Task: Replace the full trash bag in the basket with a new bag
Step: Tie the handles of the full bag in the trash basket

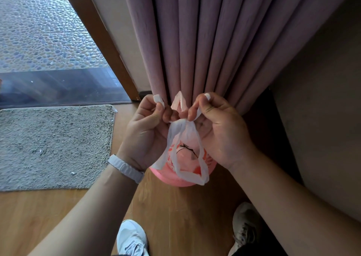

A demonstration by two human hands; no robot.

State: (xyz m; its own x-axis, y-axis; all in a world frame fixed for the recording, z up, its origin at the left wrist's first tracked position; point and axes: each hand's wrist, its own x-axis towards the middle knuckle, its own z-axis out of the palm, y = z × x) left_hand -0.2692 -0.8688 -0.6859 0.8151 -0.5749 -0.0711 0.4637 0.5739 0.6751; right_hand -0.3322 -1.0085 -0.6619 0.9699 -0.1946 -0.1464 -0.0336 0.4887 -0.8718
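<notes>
A pink plastic basket [165,177] stands on the wooden floor just below my hands, at the foot of the curtain. A pale pink-white trash bag [185,136] rises out of it, its handle loops pulled up above the rim. My left hand [146,130] pinches one handle strip between thumb and fingers. My right hand [220,130] pinches the other strip. The two strips cross between my hands in what looks like a knot. The bag's contents are mostly hidden; something dark shows inside.
A mauve curtain [214,40] hangs right behind the basket. A grey mat [54,146] lies on the floor to the left, in front of a glass door with a wooden frame [101,40]. My two shoes [130,238] stand near the bottom edge. A wall is on the right.
</notes>
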